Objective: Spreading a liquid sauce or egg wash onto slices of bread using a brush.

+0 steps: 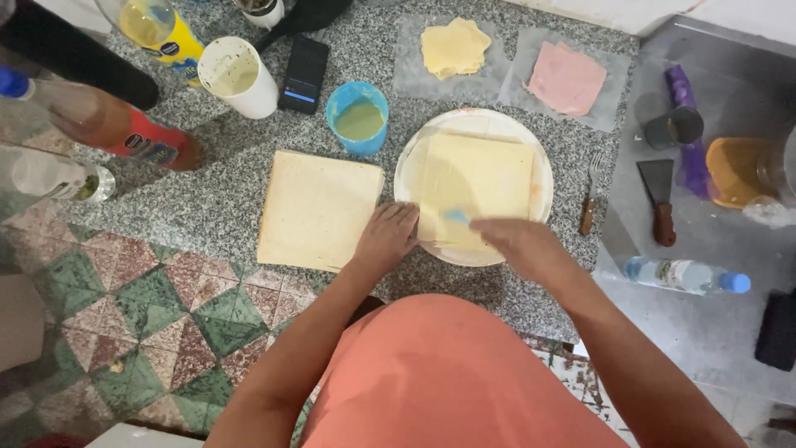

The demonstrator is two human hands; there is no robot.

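A white plate (543, 187) on the granite counter carries a stack of thin square bread slices (477, 178). My left hand (385, 236) rests flat on the plate's near-left edge, touching the bread. My right hand (522, 245) grips a small blue utensil (455, 217), blurred, with its tip on the front of the top slice. A second stack of square bread (317, 207) lies on the counter to the left of the plate. A blue cup (358, 118) of pale greenish sauce stands just behind the two stacks.
Cheese slices (453, 47) and pink ham slices (567, 77) lie on paper at the back. A white cup (238, 76), a phone (303, 73) and bottles (124, 129) stand at left. A fork (590, 203), a scraper (661, 195), a water bottle (684, 275) and an orange bowl (735, 170) lie at right.
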